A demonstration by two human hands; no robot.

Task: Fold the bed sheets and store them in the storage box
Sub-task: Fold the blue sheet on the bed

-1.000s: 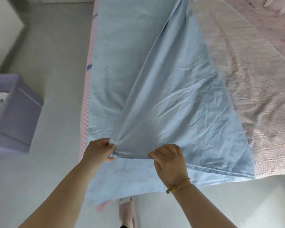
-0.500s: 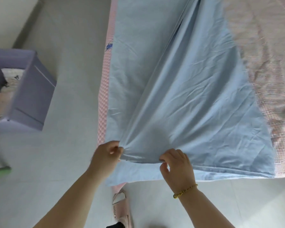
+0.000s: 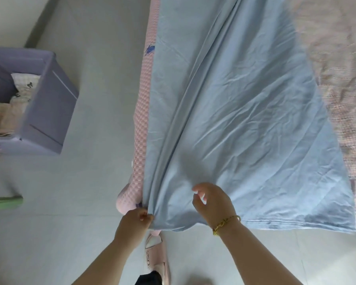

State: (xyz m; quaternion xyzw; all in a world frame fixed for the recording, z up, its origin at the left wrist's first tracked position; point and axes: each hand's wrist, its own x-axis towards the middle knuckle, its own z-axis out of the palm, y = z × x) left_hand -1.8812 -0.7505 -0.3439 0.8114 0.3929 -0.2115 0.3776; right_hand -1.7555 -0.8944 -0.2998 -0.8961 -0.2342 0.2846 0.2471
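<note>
A light blue bed sheet point(image 3: 234, 112) lies spread along the left side of the bed, folded lengthwise with a fold running diagonally up from its near left corner. My left hand point(image 3: 135, 220) pinches that near left corner at the bed's edge. My right hand point(image 3: 213, 200) hovers just over the sheet's near edge, fingers loosely curled, holding nothing. The purple storage box point(image 3: 49, 112) stands open on the floor at the left, with folded pale linens inside.
The bed has a pink textured mattress cover point(image 3: 145, 112) on its left side and a pinkish woven blanket point(image 3: 341, 89) on the right. My foot in a pink slipper point(image 3: 157, 258) stands on the grey floor. A green object point(image 3: 4, 203) lies at the far left.
My left hand has drawn the folded corner left and toward me to the bed's corner. My right hand has let go of the sheet's edge and lifted. The view has shifted left.
</note>
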